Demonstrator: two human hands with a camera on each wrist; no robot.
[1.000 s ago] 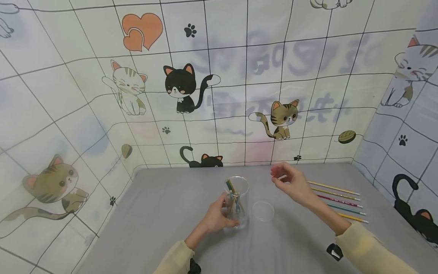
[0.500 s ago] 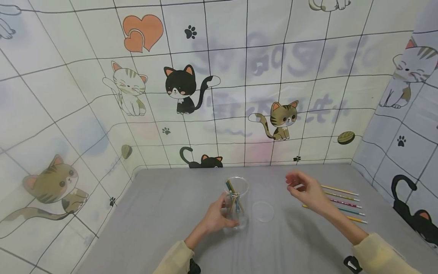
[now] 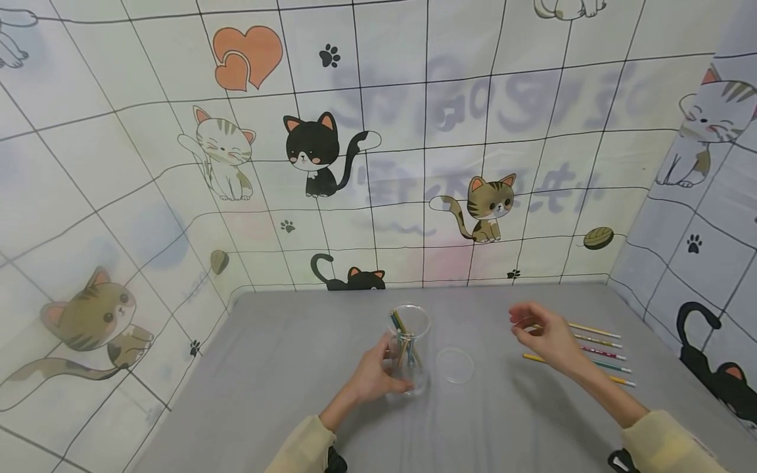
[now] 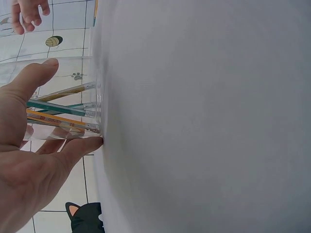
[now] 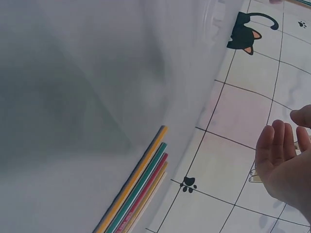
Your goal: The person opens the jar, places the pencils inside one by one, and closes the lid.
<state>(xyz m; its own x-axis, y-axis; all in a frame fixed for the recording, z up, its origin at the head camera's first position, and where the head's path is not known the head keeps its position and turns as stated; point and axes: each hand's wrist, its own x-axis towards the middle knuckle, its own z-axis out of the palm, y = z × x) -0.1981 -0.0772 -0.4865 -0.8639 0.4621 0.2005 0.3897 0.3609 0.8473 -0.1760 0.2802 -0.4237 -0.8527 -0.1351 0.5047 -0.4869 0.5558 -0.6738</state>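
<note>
Your left hand [image 3: 374, 376] is wrapped around the clear jar [image 3: 421, 376], thumb on the near side, fingers on the far side, gripping it low on the wall. The jar stands upright at about the middle of the bench [image 3: 296, 368], and you have several pencils [image 3: 400, 322] leaning inside it; in the left wrist view you can see green and yellow ones, their silver-banded ends down near the base. Just to the jar's right, the round clear lid [image 3: 455, 366] lies flat on the bench, apart from it. Your right hand [image 3: 547, 334] is raised over the left part of the pencil row [image 3: 603, 353], its fingers relaxed and slightly bent, holding nothing. Five pencils lie there side by side, roughly parallel, on the right of the bench: from the far side two yellowish ones, a red, a green and, nearest you, a yellow. Your hand hides part of the row in the head view. Behind the bench hangs a pale gridded curtain [image 3: 396, 177] printed with cats, and your sleeves [image 3: 304, 443] are pale yellow.
</note>
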